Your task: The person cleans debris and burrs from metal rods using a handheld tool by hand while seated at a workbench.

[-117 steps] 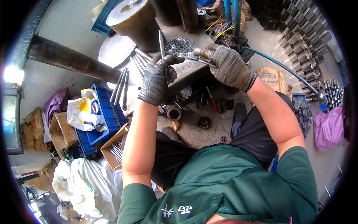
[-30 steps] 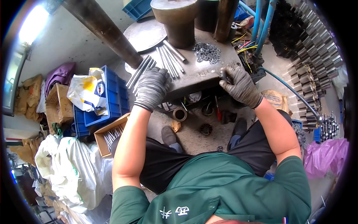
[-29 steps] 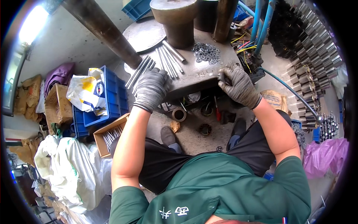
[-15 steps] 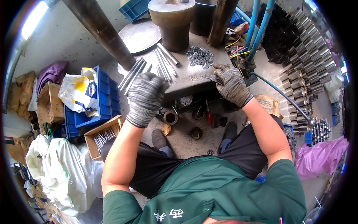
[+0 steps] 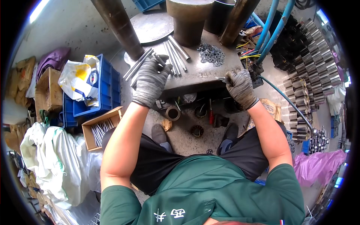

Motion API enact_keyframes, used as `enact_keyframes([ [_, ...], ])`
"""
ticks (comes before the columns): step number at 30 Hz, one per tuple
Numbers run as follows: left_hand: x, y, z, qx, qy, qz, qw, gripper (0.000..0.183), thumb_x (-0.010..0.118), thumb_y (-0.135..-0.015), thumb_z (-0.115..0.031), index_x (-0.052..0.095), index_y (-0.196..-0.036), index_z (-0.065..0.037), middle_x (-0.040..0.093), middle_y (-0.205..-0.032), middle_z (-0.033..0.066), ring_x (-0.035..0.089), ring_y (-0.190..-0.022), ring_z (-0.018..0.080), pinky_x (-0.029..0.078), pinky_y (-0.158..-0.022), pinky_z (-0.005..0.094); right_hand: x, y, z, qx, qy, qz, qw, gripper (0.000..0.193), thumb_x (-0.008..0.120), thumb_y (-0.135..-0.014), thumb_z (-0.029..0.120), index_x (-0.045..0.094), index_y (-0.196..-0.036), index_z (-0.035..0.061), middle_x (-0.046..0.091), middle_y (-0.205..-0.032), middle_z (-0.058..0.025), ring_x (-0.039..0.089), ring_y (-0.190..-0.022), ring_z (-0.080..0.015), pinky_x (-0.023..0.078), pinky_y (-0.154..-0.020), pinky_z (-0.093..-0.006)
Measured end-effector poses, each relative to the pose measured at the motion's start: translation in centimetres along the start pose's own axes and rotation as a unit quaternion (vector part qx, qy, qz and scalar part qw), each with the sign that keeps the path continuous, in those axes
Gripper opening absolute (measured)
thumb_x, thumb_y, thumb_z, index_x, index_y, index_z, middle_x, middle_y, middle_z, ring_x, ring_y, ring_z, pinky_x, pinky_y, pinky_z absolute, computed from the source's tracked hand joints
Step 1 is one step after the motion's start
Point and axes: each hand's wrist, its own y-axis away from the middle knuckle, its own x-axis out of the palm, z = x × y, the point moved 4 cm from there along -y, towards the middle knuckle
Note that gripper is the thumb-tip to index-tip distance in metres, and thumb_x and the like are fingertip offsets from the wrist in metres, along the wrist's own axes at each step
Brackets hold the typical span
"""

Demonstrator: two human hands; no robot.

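My left hand [image 5: 151,80], in a grey striped work glove, is at the left part of the metal bench [image 5: 202,77]. Its thumb and fingers are parted over a bunch of shiny metal rods [image 5: 138,67], overlapping their near ends. More slim rods [image 5: 174,56] and a thicker tube [image 5: 179,47] lie just beyond its fingertips. At the bench's right front edge, my gloved right hand [image 5: 241,87] is closed round a small metal tool with a pointed tip [image 5: 220,79]; its handle is hidden in the fist. A pile of small metal rings [image 5: 211,54] lies between the hands, farther back.
A thick steel column [image 5: 119,26] and a heavy round block [image 5: 189,22] stand on the bench. Blue hoses [image 5: 275,28] rise at the right, before stacked metal cylinders [image 5: 317,56]. At the left are a blue crate [image 5: 108,82] and a carton of rods [image 5: 102,131].
My left hand has gone from a fist to parted fingers over the rods. My right hand still grips the pointed tool, now turned more knuckles-up. The whole view has shifted slightly.
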Motion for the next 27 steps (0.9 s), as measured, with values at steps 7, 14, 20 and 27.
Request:
enact_keyframes([
  [7, 2.1, 0.7, -0.2, -0.04, -0.034, 0.035, 0.998, 0.023, 0.062, -0.105, -0.022, 0.065, -0.106, 0.001, 0.066, -0.088, 0.0117, 0.065, -0.08, 0.0219, 0.055, -0.078, 0.0382, 0.4, 0.6, -0.4, 0.174, -0.239, -0.014, 0.955, 0.017, 0.076, -0.08, 0.004, 0.065, -0.094, 0.0045, 0.067, -0.085, -0.008, 0.065, -0.081, -0.0233, 0.053, -0.075, -0.0375],
  [14, 8.0, 3.9, -2.5, -0.162, 0.235, 0.155, 0.946, 0.02, 0.065, -0.104, -0.018, 0.067, -0.117, -0.004, 0.066, -0.088, 0.0, 0.055, -0.064, 0.0039, 0.048, -0.058, 0.0198, -0.9, 0.4, 3.9, 0.391, -0.611, -0.004, 0.688, 0.023, 0.079, -0.084, 0.001, 0.067, -0.103, 0.0024, 0.07, -0.094, -0.0043, 0.065, -0.084, -0.0118, 0.055, -0.078, -0.0273],
  [20, 9.6, 3.9, -3.4, -0.12, 0.218, 0.189, 0.95, 0.021, 0.067, -0.102, -0.018, 0.066, -0.115, -0.002, 0.064, -0.084, -0.0011, 0.056, -0.07, 0.004, 0.047, -0.059, 0.0199, 0.3, 0.6, 5.2, 0.392, -0.698, 0.03, 0.598, 0.021, 0.077, -0.087, 0.003, 0.066, -0.105, 0.0041, 0.07, -0.093, -0.005, 0.064, -0.081, -0.0108, 0.053, -0.074, -0.0252],
  [27, 8.6, 3.3, -2.4, -0.281, 0.358, 0.165, 0.875, 0.021, 0.065, -0.103, -0.023, 0.06, -0.111, -0.005, 0.065, -0.09, 0.0019, 0.06, -0.07, 0.0054, 0.048, -0.053, 0.0169, -2.1, -0.1, 6.2, 0.455, -0.776, 0.113, 0.422, 0.048, 0.065, -0.094, 0.018, 0.057, -0.141, 0.0077, 0.07, -0.112, -0.0093, 0.068, -0.095, -0.023, 0.06, -0.088, -0.0396],
])
